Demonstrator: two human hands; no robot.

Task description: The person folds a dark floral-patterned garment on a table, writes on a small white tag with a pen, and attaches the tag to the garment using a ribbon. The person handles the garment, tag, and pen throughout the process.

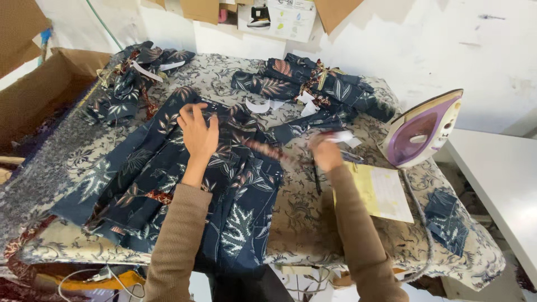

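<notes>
Patterned table (313, 223), blurred right hand (326, 152)

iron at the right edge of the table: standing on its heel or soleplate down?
Standing on its heel. The purple and white iron is tipped up on the patterned table cover, its flat side off the cloth; neither hand touches it.

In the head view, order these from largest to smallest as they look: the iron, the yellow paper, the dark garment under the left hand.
1. Dark garment
2. Yellow paper and iron: they look alike.
</notes>
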